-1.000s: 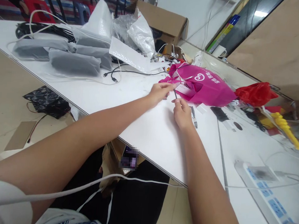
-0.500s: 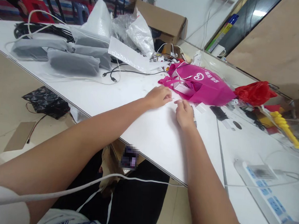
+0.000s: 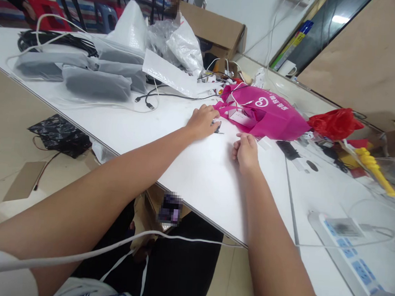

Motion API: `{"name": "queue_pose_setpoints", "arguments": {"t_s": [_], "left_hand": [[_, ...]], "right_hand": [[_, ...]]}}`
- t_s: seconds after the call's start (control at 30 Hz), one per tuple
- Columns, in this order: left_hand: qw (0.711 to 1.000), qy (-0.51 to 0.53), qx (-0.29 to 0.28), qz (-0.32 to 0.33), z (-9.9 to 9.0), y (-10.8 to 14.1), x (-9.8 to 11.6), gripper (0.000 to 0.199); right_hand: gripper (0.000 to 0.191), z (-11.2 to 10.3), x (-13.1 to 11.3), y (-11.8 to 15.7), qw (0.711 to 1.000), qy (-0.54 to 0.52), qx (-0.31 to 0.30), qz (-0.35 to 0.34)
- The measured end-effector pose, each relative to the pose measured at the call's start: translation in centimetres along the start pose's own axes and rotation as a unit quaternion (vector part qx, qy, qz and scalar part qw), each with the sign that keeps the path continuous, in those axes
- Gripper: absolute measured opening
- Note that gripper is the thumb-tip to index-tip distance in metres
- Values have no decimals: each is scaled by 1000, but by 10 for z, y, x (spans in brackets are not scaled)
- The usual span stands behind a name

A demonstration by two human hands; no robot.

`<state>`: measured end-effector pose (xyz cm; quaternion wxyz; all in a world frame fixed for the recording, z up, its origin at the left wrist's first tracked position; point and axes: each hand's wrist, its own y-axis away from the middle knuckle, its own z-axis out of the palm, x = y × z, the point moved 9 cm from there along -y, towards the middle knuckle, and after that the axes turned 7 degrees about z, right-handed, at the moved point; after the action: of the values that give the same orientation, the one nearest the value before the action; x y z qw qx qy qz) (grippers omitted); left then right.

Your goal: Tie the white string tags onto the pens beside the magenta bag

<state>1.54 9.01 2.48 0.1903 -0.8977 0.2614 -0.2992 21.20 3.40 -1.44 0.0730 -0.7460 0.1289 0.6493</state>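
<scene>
Hands: left hand (image 3: 202, 122) is held low over the tabletop, its fingers curled down at a small dark piece (image 3: 217, 130); whether that piece is pinched or only touched cannot be told. Right hand (image 3: 247, 152) is set apart from it, fingers bent inward, forefinger directed leftward; whether anything is held cannot be told.
Dark piece: seen at the left fingertips, between the two hands, just in front of the pink bag (image 3: 282, 116).
Near edge: the white table (image 3: 198, 173) is bounded by a slanting edge, crossed by both forearms.
Open room: bare white surface is left between the forearms; more is found between left forearm and grey packets (image 3: 96, 84).
Far side: reach is limited by the pink bag; a white card (image 3: 265, 143) and a black flat piece (image 3: 288, 150) are seen near the right hand.
Right side: a table seam (image 3: 290, 205) is passed before the power strip (image 3: 355, 265).
Lap: a white cable (image 3: 107, 251) is strung across it.
Writing: a white spiral emblem and characters are printed on the pink bag, too blurred to be read.
</scene>
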Motion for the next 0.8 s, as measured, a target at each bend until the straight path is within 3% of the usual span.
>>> {"name": "queue_pose_setpoints", "arguments": {"t_s": [0.1, 0.27, 0.4, 0.6, 0.7, 0.8], "left_hand": [[1000, 4, 6, -5, -1, 0, 0, 27], [999, 19, 31, 2, -7, -1, 5, 26], [995, 66, 44, 57, -10, 0, 20, 27], [977, 166, 27, 132, -4, 9, 43, 29], [969, 196, -2, 151, 5, 13, 52, 36], [966, 211, -13, 148, 13, 13, 55, 30]], "right_hand": [[15, -9, 0, 7, 996, -28, 63, 63], [10, -16, -2, 5, 993, -31, 83, 80], [13, -18, 0, 9, 984, -90, 97, 119], [33, 7, -1, 21, 923, -326, 8, 204], [36, 11, 2, 21, 905, -365, 4, 219], [36, 15, 5, 18, 905, -365, -9, 220]]}}
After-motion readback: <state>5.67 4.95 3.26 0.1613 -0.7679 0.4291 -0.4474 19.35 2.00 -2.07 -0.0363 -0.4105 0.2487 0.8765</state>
